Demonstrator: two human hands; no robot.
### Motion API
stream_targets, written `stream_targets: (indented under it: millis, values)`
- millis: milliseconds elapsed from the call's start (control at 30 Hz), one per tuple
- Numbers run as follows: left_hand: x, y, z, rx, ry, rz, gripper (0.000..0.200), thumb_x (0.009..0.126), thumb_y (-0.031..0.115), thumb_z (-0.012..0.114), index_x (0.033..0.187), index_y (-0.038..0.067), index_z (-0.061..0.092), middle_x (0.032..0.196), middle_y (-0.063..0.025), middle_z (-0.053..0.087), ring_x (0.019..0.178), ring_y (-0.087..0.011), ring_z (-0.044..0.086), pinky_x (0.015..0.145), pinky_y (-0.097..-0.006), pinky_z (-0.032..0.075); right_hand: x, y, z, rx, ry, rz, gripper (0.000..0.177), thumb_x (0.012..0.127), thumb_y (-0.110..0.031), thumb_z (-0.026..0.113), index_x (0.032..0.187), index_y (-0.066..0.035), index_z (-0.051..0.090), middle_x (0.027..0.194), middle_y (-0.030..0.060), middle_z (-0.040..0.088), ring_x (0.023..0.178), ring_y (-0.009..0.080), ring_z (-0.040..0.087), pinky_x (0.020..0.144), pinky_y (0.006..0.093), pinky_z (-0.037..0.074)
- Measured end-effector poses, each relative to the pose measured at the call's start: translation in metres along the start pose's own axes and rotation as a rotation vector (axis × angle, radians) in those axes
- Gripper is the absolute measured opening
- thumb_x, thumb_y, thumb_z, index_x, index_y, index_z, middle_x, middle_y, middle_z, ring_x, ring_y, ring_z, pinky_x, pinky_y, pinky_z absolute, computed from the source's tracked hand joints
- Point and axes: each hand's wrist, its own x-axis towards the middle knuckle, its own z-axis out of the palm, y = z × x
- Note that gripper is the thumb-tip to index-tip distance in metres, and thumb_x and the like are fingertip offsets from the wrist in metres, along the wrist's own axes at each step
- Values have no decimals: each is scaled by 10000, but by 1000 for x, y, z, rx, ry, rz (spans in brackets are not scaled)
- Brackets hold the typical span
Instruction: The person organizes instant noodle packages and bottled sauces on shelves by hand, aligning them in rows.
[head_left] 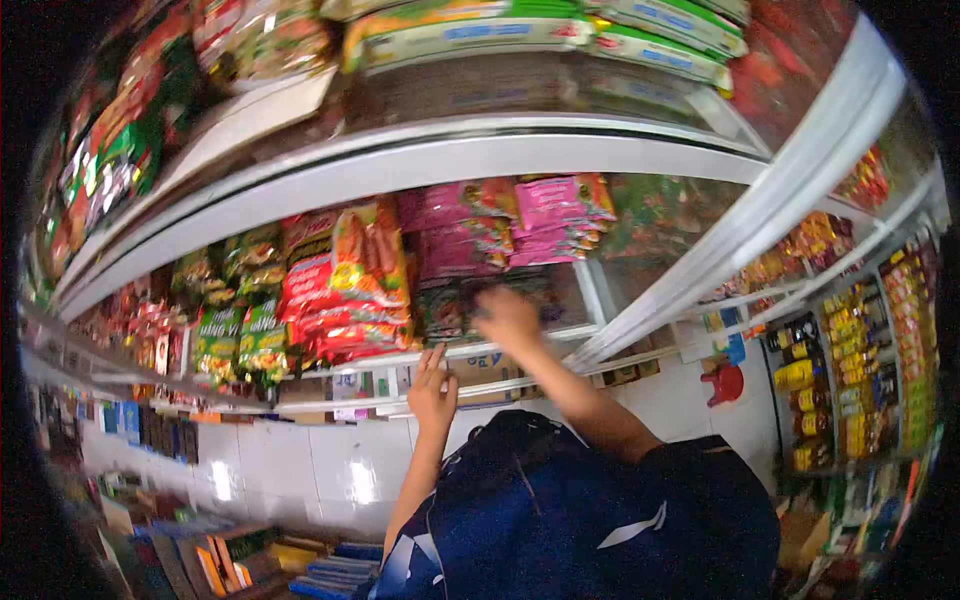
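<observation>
My left hand rests at the white front rail of the shelf, its fingers stretched out against it beside the red packets. Reaching in over that rail, my right hand is smeared by motion above a dark, low part of the shelf, so what its fingers hold cannot be made out. Behind it lie stacked pink packets, with more pink packets to their left. A pile of red packets with sausage pictures stands left of my hands.
Green packets line the shelf further left. An upper shelf rail runs across above, and a white post slants down at the right. Yellow-capped bottles stand in a rack at the right. A red dustpan-like object lies on the tiled floor.
</observation>
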Motion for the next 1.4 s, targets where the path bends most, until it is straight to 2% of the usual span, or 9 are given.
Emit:
stream_targets:
  millis: [133,200,433,500,600,733,900,1033,1400]
  values:
    - [-2,0,3,-19,-7,27,78,695,18,580,657,0,514,1111,-123,564,1068,-323,498,852,-360,422,-9,-33,11,-102,-130,-191,408,634,-352,655,951,-100,605,961,109,574,899,276,554,730,397,450]
    - [-3,-1,6,-18,15,-11,106,701,2,577,637,-11,493,1098,-149,567,1084,-337,483,886,-373,392,-15,-15,4,89,165,-342,375,638,-349,653,930,-119,604,920,96,572,822,283,568,679,401,460]
    - [-6,-2,26,-478,180,-405,154,756,7,551,639,-19,454,1106,-123,576,1102,-265,474,892,-323,353,-101,67,-61,59,-223,-197,263,701,-344,600,854,-134,563,792,107,575,718,293,584,602,405,463]
    - [1,14,26,-484,209,-505,187,786,26,549,633,-11,448,1097,-141,575,981,-177,518,708,-241,399,-137,106,-78,169,-313,-203,261,700,-332,613,851,-123,576,753,102,578,700,288,584,619,397,466]
    - [-2,30,31,-497,189,-569,163,800,42,558,661,-27,506,916,-142,627,801,-159,573,667,-261,415,-172,163,-133,260,-55,85,287,693,-305,640,885,-96,604,835,100,607,728,268,597,656,379,478]
    - [-21,95,65,-486,161,-246,84,774,40,575,717,-20,564,761,-114,631,687,-176,582,646,-275,428,-153,207,-186,215,413,248,257,679,-224,677,845,-38,614,869,135,589,757,275,579,677,359,462]
    - [-30,200,122,-358,-242,164,126,725,79,611,845,42,605,810,-122,625,674,-263,598,598,-320,450,-105,254,-114,-236,-2,-210,396,673,-341,644,994,-115,590,1067,146,556,881,319,576,751,386,466]
    - [-40,244,169,-335,-400,-131,205,725,84,601,925,45,585,895,-148,604,799,-314,585,696,-361,464,-47,252,-100,76,-112,-348,508,647,-374,637,1105,-187,520,1135,118,495,919,333,544,765,430,444]
    - [-24,276,245,194,-235,0,595,674,45,577,1244,47,402,1237,-157,436,1134,-336,405,968,-427,287,-76,289,-161,30,-133,-253,429,686,-322,628,1070,-148,551,1093,107,527,899,292,562,727,411,465]
